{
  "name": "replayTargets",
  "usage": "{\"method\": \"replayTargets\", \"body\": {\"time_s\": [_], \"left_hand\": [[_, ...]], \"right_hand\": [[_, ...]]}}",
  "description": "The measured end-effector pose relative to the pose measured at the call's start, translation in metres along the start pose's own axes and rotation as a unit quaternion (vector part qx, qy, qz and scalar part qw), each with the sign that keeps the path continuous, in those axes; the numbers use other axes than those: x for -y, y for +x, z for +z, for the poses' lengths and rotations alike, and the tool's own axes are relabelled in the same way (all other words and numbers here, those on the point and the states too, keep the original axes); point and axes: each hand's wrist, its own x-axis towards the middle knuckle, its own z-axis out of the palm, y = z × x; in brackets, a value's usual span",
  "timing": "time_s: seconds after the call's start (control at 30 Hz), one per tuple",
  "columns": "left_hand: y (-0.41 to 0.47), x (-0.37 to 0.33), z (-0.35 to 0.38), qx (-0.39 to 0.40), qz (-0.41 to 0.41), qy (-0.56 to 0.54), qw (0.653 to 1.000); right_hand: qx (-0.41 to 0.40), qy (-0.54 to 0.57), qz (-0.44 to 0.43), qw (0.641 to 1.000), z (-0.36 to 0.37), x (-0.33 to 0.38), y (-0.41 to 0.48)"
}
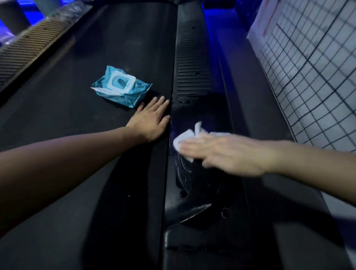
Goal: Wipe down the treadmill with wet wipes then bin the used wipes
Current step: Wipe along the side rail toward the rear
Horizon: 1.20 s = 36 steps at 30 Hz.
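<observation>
The treadmill (111,55) fills the view, its long axis running away from the person, with the dark belt in the middle and a ribbed side rail (192,72) along the belt's right edge. That rail is the landmark. The stretch still to be wiped lies lengthwise along it, so I judge the coming stroke goes along the rail, not across it.

Just left of the rail, on the belt, lies the pack of wipes (121,86), its flap open. The left hand (149,122) rests flat and open on the belt beside the rail, nearer the person than the pack, holding nothing.

On the rail itself, the right hand (221,153) is flat with fingers extended, pressing a crumpled white wipe (186,139) against the glossy surface. It is blurred, which suggests motion. The right hand is the nearer one to the rail's far ribbed section. No bin is in view.
</observation>
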Motion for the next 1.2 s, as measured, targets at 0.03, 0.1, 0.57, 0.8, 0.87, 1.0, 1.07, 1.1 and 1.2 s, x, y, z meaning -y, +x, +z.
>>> {"method": "replayTargets", "body": {"time_s": [0.03, 0.1, 0.57, 0.8, 0.87, 1.0, 1.07, 1.1, 1.2], "left_hand": [[0.000, 0.000, -0.001, 0.001, -0.001, -0.002, 1.000], [-0.002, 0.000, -0.001, 0.006, 0.000, -0.004, 1.000], [0.000, 0.002, 0.001, 0.001, 0.004, -0.001, 1.000], [0.003, 0.018, -0.004, 0.018, 0.039, 0.002, 0.999], [0.004, 0.024, -0.005, 0.030, 0.055, 0.001, 0.998], [0.003, 0.025, -0.004, 0.032, 0.055, -0.002, 0.998], [0.003, 0.026, -0.002, 0.030, 0.053, -0.004, 0.998], [0.003, 0.026, -0.002, 0.030, 0.053, -0.007, 0.998], [0.004, 0.027, -0.002, 0.034, 0.055, -0.023, 0.998]], "right_hand": [[0.007, 0.025, -0.043, 0.999, 0.007, 0.008, -0.004], [0.016, 0.060, -0.116, 0.991, 0.018, 0.016, -0.017], [-0.044, -0.011, 0.068, 0.997, -0.006, -0.012, 0.019], [0.053, 0.037, -0.116, 0.991, 0.013, 0.010, 0.008], [0.063, 0.058, -0.132, 0.988, 0.015, 0.008, -0.009], [-0.048, 0.103, -0.085, 0.990, 0.007, -0.014, -0.032], [-0.100, 0.077, -0.029, 0.992, 0.003, -0.026, -0.026], [-0.111, 0.059, 0.008, 0.992, 0.000, -0.030, -0.018], [-0.081, 0.006, 0.078, 0.994, -0.010, -0.025, 0.020]]}}
